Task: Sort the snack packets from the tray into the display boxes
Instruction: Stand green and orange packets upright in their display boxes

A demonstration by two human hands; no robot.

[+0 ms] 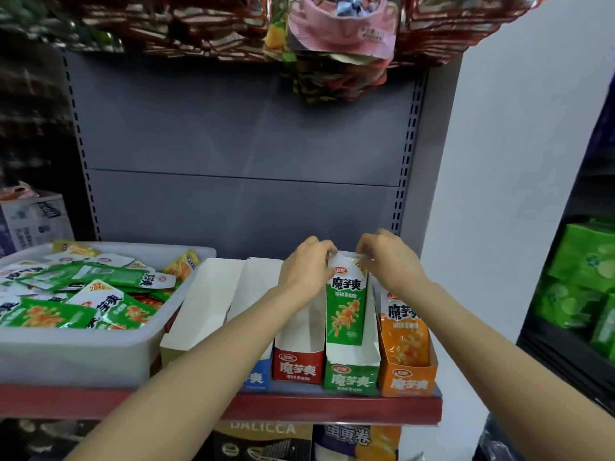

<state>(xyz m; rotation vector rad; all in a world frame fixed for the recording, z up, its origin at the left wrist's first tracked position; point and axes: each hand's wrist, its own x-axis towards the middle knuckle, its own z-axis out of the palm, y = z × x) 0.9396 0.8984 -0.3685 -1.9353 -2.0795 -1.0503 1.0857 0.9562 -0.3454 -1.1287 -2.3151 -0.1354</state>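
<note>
A green snack packet (pixel 346 304) stands upright in the green display box (pixel 351 377) on the shelf. My left hand (pixel 306 267) pinches the packet's top left corner and my right hand (pixel 389 257) pinches its top right corner. To the right is the orange display box (pixel 411 380), which holds orange packets (pixel 404 327). Left of the green box stand a red display box (pixel 298 367), a blue display box (pixel 256 377) partly hidden by my left forearm, and one more white-walled box (pixel 203 304). The white tray (pixel 76 351) at left holds several green, orange and red packets (pixel 109 304).
The red shelf edge (pixel 332 407) runs along the front. A grey back panel (pixel 239 144) rises behind the boxes. Bags hang overhead (pixel 339 44). A cardboard carton (pixel 33 217) sits at far left. Green boxes (pixel 582 277) fill a cabinet at right.
</note>
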